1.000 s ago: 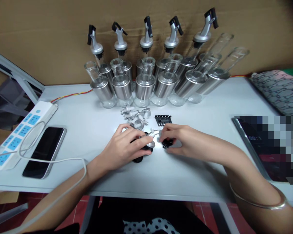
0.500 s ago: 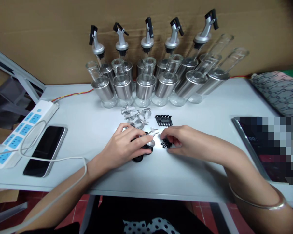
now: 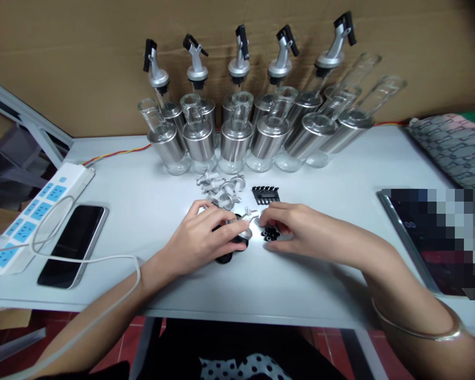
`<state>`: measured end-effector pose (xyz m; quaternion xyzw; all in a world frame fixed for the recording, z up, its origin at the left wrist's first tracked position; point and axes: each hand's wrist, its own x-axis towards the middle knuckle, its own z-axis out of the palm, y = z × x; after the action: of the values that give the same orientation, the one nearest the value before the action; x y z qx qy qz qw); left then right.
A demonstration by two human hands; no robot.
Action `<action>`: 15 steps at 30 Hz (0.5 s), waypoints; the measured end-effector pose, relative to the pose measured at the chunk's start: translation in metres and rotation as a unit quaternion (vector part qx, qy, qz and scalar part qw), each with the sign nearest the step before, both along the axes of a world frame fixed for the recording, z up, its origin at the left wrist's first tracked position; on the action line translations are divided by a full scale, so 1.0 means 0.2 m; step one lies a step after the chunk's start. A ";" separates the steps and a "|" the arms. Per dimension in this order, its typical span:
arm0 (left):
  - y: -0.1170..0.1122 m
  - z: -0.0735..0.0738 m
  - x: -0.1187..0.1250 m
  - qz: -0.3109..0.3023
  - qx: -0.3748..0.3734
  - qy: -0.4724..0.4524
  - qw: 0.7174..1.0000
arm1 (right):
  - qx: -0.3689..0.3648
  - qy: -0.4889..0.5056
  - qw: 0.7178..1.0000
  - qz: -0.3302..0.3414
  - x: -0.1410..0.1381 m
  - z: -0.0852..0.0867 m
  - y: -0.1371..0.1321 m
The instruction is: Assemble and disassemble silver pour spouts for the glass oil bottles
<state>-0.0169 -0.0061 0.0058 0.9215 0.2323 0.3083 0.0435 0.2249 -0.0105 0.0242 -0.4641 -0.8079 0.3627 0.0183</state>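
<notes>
Left hand (image 3: 206, 235) closed on a silver spout (image 3: 252, 215), thumb and forefinger around its base, nozzle end toward the other hand. Black round stoppers (image 3: 224, 258) on table (image 3: 237, 290) under and beside the same hand, partly covered. Right hand (image 3: 291, 227) half-curled, thumb and forefinger apart around a small pile of black parts (image 3: 269, 234); contact with the pile unclear. Held spout sits between the two hands, near table front-centre.

Loose silver spouts (image 3: 224, 192) heaped just beyond left hand. Black levers (image 3: 266, 195) lined up side by side just beyond right hand. Behind those: bottles with metal sleeves and bare glass necks (image 3: 236, 141), then a back row, five with spouts and black levers fitted (image 3: 239, 66).

Left side: power strip (image 3: 37, 211), phone (image 3: 73, 245), white cable (image 3: 114, 258) crossing over phone and left forearm. Right side: tablet (image 3: 415, 232), partly pixelated, patterned cushion (image 3: 455, 148) behind it.
</notes>
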 end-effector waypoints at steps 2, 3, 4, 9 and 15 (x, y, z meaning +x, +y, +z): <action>0.00 0.00 0.00 0.000 0.004 -0.001 1.000 | 0.002 -0.004 1.000 0.007 -0.01 0.01 -0.01; 0.00 0.00 0.00 -0.001 0.005 0.000 1.000 | 0.002 -0.005 1.000 0.014 -0.02 0.01 -0.01; 0.00 0.00 0.00 -0.001 0.004 0.001 1.000 | 0.002 -0.007 1.000 0.023 -0.03 0.01 -0.01; 0.00 0.01 0.00 0.000 0.005 0.001 1.000 | 0.002 -0.019 0.999 0.048 -0.03 0.01 -0.01; 0.00 0.00 0.00 0.001 0.005 -0.001 1.000 | -0.002 -0.021 0.999 0.041 -0.02 0.01 -0.01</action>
<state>-0.0165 -0.0064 0.0067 0.9210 0.2314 0.3108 0.0393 0.2211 -0.0121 0.0268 -0.4384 -0.8256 0.3548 -0.0143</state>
